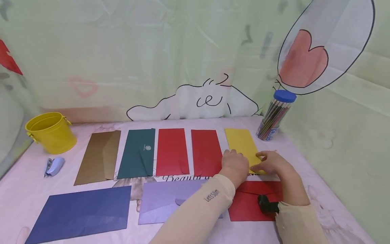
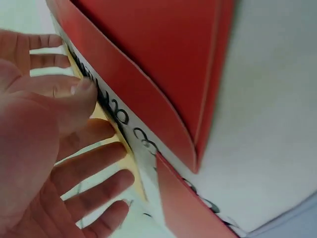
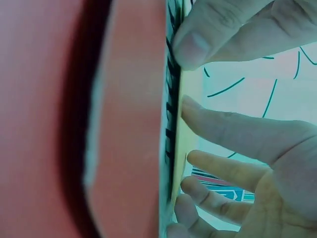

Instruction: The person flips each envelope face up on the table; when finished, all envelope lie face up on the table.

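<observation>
A yellow envelope [image 1: 240, 140] lies at the right end of the back row. My left hand [image 1: 235, 166] rests on its lower left part, and in the left wrist view the fingers [image 2: 91, 161] are spread and fairly straight. At the envelope's right edge, my right hand [image 1: 272, 162] touches it with thumb and fingers extended and apart. The right wrist view shows these fingertips [image 3: 190, 157] along the yellow edge, with a left-hand digit above. In front lies a red envelope [image 1: 253, 200] with a flap, partly covered by the right wrist's black strap.
Left of the yellow one stand in line two red envelopes [image 1: 172, 150], a green envelope [image 1: 137, 152] and a brown envelope [image 1: 100, 156]. Nearer are a blue envelope [image 1: 85, 211] and a lilac envelope [image 1: 158, 203]. A yellow bucket [image 1: 58, 139], stapler [image 1: 54, 166] and pencil tub [image 1: 275, 115] flank them.
</observation>
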Motion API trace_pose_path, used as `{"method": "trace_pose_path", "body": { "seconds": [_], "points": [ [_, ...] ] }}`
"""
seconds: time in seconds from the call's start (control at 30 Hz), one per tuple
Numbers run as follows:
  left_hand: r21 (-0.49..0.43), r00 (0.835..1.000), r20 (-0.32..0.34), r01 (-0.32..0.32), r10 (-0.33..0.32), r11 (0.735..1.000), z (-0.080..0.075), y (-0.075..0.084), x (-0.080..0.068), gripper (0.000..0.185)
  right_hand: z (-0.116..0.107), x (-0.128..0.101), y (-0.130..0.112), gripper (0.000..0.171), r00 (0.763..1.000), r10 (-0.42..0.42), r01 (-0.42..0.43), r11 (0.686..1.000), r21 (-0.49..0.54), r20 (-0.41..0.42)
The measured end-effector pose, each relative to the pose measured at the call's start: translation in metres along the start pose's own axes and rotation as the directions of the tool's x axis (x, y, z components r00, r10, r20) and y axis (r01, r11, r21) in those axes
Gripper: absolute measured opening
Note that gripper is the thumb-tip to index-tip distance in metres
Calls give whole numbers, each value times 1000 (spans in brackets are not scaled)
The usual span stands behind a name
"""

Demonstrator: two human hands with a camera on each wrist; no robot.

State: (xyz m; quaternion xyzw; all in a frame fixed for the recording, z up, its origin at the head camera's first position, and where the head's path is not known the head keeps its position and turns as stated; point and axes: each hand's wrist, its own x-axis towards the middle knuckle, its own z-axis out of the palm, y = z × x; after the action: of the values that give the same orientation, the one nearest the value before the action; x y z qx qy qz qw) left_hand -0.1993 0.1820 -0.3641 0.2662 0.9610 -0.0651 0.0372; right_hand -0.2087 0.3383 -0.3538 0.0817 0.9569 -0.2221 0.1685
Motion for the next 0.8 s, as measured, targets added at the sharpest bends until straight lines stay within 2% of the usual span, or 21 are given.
{"method": "trace_pose_path", "body": {
  "seconds": [0.13,0.23,0.3,0.4,0.43,0.5,0.53,0.6,0.7,0.8],
  "points": [
    [47,997,-23,-70,71,996,0,3,-1,22,-6,0,3,76,1000,5,-5,999,35,-4],
    [56,993,-91,-77,82,995,1,3,-2,30,-9,0,5,79,997,28,-16,986,168,-69],
    [30,986,-157,-49,53,998,3,3,-2,48,-10,0,4,84,991,48,-7,953,301,-126],
    [-76,968,-248,3,-22,997,4,0,1,84,-9,0,0,84,984,34,50,891,451,-177],
    [-131,963,-264,18,-52,991,4,-2,1,90,-9,0,-2,82,986,29,53,878,475,-163],
    [-277,955,-273,35,-113,960,3,-5,2,97,-8,0,-4,72,995,-8,56,876,480,-103],
    [-358,953,-266,38,-141,933,3,-7,2,98,-6,1,-4,67,997,-38,66,881,469,-68],
    [-509,950,-246,41,-191,860,2,-10,0,92,-4,1,-5,62,996,-86,73,892,445,8],
    [-705,944,-220,20,-246,709,2,-14,-2,86,-1,0,-5,67,989,-131,89,897,433,69],
    [-826,942,-192,-2,-277,564,4,-17,-4,78,0,0,-5,74,988,-140,96,895,435,70]
  ]
}}
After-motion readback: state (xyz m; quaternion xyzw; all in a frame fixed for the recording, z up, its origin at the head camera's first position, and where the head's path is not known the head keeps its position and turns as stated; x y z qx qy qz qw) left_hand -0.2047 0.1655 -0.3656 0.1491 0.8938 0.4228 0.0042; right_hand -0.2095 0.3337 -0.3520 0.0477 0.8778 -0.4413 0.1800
